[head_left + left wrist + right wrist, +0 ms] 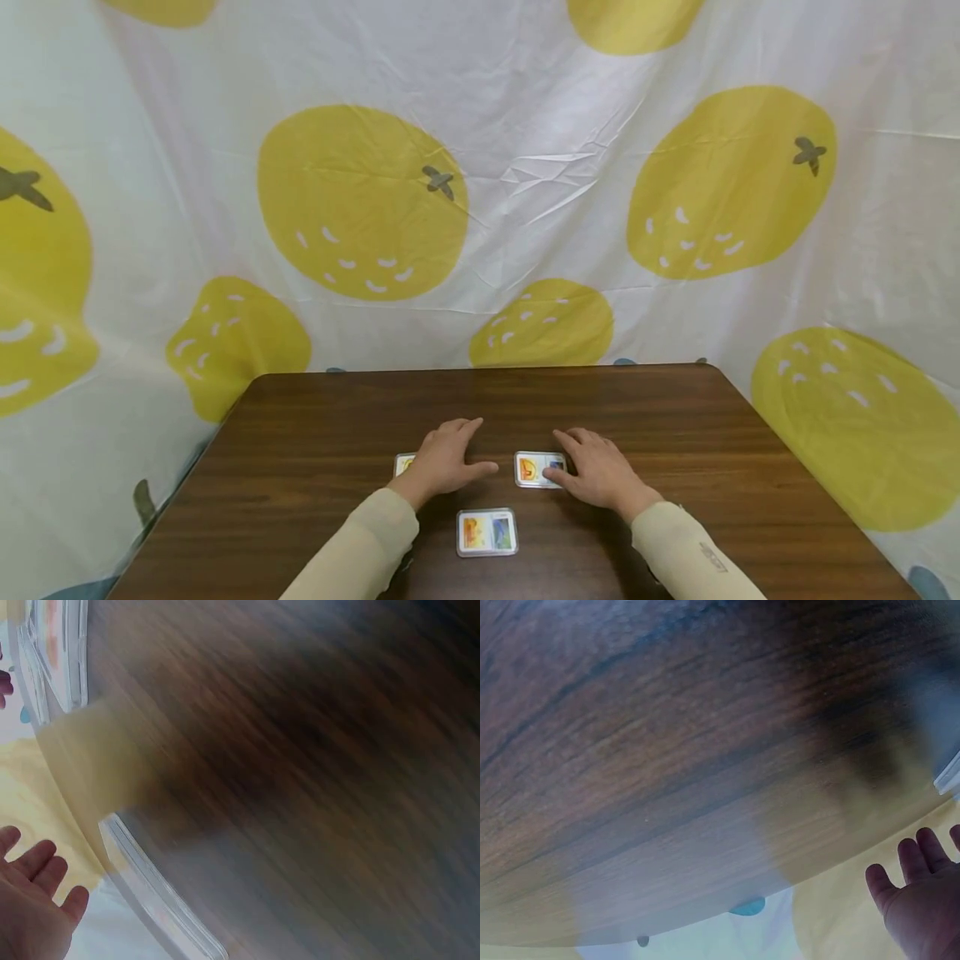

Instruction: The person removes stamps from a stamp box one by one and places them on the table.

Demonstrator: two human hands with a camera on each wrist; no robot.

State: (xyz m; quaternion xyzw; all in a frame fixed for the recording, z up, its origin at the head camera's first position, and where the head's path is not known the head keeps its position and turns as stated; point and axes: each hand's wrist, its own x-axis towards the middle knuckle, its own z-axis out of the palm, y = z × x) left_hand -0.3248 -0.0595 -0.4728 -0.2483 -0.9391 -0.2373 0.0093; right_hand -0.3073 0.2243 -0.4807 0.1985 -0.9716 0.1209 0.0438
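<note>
My left hand (446, 458) hovers with spread, relaxed fingers over a flat card in a clear case, of which only the left end (402, 461) shows past the wrist. My right hand (596, 469) reaches in from the other side, its thumb overlapping the right-hand cased card (528, 469), printed orange and blue. Nearer to me and between the forearms lies another cased card (487, 532), with an orange picture beside a blue-green one. In the left wrist view, the fingers stand apart from the thick clear edge of a case (161, 892). Neither hand grips anything.
The cards lie on a dark brown wood-grain table (337, 417) with rounded far corners. Behind it hangs a white cloth (540, 167) printed with large yellow fruits, reaching down past the table's back and side edges.
</note>
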